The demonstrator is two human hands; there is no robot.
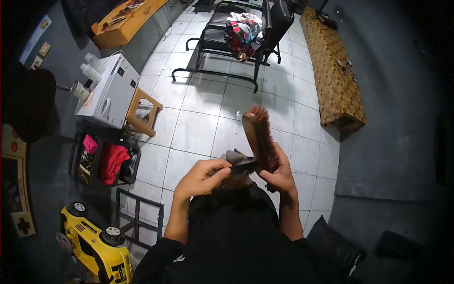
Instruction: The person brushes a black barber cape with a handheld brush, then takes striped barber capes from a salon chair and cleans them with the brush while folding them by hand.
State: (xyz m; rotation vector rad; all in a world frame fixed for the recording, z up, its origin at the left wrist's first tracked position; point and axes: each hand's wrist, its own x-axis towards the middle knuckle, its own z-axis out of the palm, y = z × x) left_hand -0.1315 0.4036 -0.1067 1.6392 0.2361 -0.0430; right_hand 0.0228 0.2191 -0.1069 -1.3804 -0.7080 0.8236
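My right hand (278, 174) is closed around a wooden brush (256, 135) with reddish-brown bristles, held upright with the bristles facing right. My left hand (204, 177) pinches a dark, flat, comb-like strip (243, 168), which reaches across to the brush's lower part near my right thumb. Brown bristles or hair-like fibres (231, 182) show under the left fingers, just above my lap; what they belong to is hidden. Behind the strip, a greyish object (238, 156) is partly covered, and I cannot make out its kind.
A black metal-framed chair (222, 40) holds a heap of clothes (243, 31). To the left stand a white cabinet (109, 92) with bottles, a wicker stool (142, 111), a crate with red cloth (112, 163) and a yellow toy car (97, 241). A long woven box (331, 71) lines the right wall.
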